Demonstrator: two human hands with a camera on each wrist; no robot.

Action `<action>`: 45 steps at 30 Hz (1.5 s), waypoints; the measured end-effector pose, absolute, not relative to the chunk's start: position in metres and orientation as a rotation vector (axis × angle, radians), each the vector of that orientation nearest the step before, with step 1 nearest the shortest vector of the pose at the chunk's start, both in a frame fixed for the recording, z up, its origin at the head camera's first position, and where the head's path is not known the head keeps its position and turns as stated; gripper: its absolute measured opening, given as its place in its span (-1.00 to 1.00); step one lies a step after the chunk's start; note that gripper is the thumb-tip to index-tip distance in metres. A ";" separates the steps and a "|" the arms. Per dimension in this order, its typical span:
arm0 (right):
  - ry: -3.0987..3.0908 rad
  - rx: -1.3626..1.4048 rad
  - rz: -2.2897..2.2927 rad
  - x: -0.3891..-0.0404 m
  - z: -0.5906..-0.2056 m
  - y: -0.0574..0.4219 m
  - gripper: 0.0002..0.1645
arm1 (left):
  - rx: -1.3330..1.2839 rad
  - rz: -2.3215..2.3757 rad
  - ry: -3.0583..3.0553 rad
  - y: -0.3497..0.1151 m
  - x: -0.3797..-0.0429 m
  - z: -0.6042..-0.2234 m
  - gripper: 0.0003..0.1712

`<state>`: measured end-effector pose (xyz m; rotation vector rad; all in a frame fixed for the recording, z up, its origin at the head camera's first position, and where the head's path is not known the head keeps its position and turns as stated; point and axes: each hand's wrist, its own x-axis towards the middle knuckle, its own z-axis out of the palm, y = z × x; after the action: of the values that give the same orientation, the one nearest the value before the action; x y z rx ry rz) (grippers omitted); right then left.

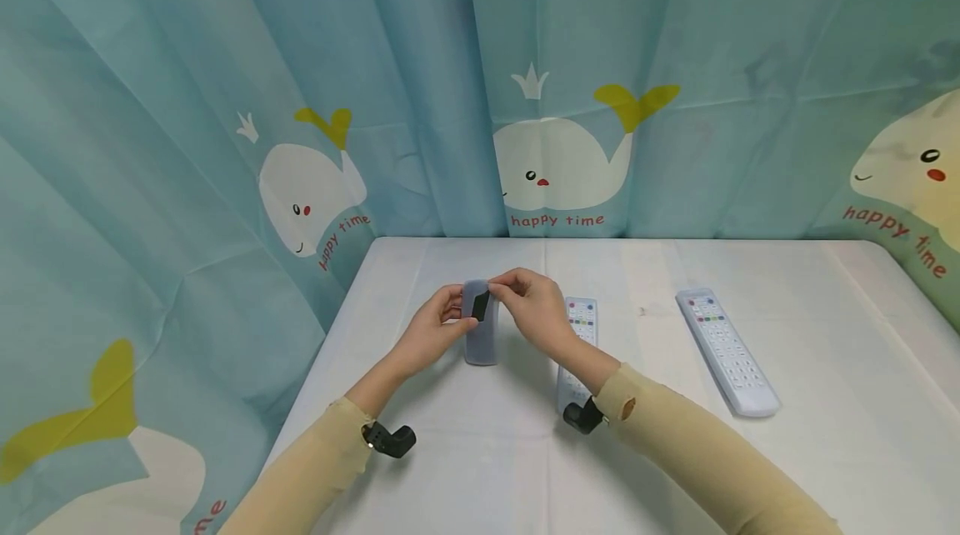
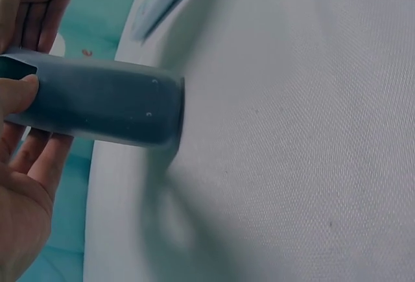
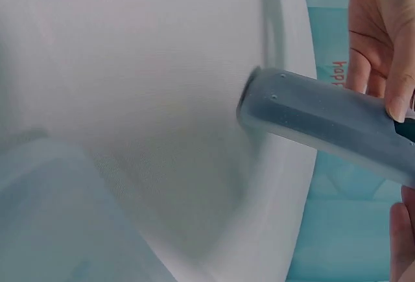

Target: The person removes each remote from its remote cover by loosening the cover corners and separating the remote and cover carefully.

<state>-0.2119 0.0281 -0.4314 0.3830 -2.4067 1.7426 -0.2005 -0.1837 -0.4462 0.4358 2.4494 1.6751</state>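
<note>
The held remote (image 1: 481,343), a long bluish thing judged a remote from its shape, is occupying the space between both hands, left of the middle of the surface (image 1: 487,468). A plain back-like face is showing; the buttons, if any, are presumably facing away. One end is hanging near the surface and casting a shadow there; contact is not showing clearly.

The left hand (image 1: 431,331) is gripping from the left side, its thumb lying on the face beside a dark patch (image 1: 481,307) and its fingers supporting from behind. Likely reason: this is keeping the body steady and the patch exposed.

The right hand (image 1: 538,308) is pinching at the upper right edge, thumb and forefinger meeting just beside the patch. It is probably taking the finer work while the left is bracing. Whether the fingertips are catching the casing or the patch's own edge, I cannot tell.

A nearer remote (image 1: 582,322) is lying buttons up, partly hidden beneath the right forearm. A farther remote (image 1: 726,349) is lying slantwise to the right, also buttons up. Both are resting well clear of the pinch, presumably leaving working room.
</note>
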 end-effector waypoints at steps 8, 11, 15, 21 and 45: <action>-2.378 0.301 2.074 -0.219 -0.429 0.030 -0.83 | 0.466 1.684 2.432 -0.185 -0.199 -0.446 -0.42; -2.383 0.281 2.130 -0.221 -0.427 0.031 -0.81 | 0.471 1.684 2.433 -0.187 -0.199 -0.447 -0.42; -2.392 0.271 2.173 -0.223 -0.426 0.032 -0.80 | 0.469 1.676 2.440 -0.188 -0.198 -0.448 -0.41; -2.389 0.261 2.218 -0.224 -0.427 0.032 -0.77 | 0.502 1.673 2.433 -0.189 -0.198 -0.449 -0.41; -2.544 0.189 2.347 -0.238 -0.427 0.030 -0.80 | 0.622 1.573 2.484 -0.188 -0.197 -0.446 -0.38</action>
<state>-0.2380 0.0298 -0.4271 0.1886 -2.5445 2.3473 -0.1967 -0.1883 -0.4457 0.6218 2.4839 1.5733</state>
